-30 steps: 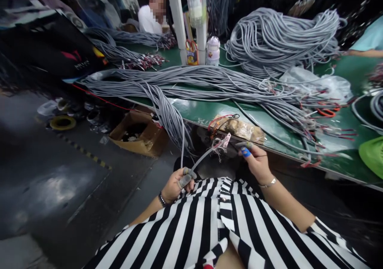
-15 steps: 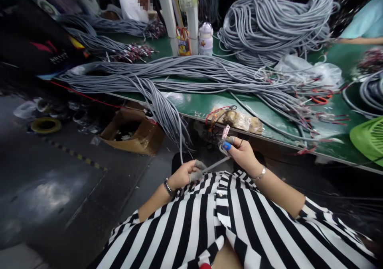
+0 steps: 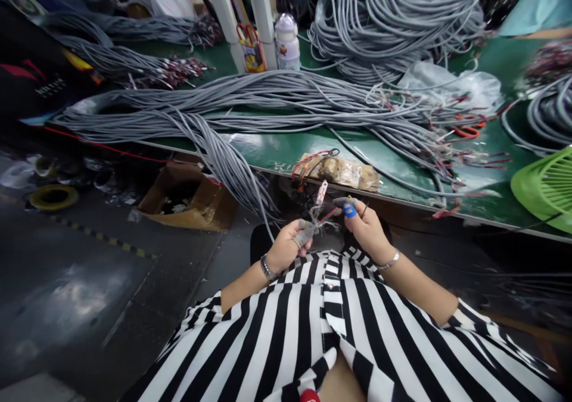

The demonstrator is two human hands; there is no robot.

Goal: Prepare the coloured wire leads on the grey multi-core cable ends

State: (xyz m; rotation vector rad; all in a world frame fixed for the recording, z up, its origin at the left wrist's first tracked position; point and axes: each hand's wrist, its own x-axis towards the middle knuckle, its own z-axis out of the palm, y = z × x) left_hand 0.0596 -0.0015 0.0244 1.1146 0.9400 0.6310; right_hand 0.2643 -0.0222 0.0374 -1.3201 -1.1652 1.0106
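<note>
My left hand point(image 3: 291, 244) is closed in a pinch on a grey cable close to its stripped end. Loose thin strands point(image 3: 330, 226) fan out beyond its fingertips. With a closed pinch, my right hand point(image 3: 365, 228) grips the tip of a thin red wire point(image 3: 329, 214) that runs across from the cable end. Blue wrapping covers my right thumb, and greyish coverings sit on fingers of both hands. A white strip with reddish marks point(image 3: 322, 192) stands up just beyond the cable end; what it is fixed to is unclear.
A bundle of grey cables point(image 3: 232, 158) hangs over the edge of the green bench point(image 3: 268, 152). A taped block point(image 3: 344, 173) lies at that edge. Orange-handled scissors point(image 3: 467, 129), a green basket point(image 3: 547, 190) and a bottle point(image 3: 287, 41) are farther off. A cardboard box point(image 3: 192, 202) stands below.
My left hand has moved right and up to the cable's end. My right hand has shifted slightly right and now pinches the red wire, apart from the strip. The view has also shifted.
</note>
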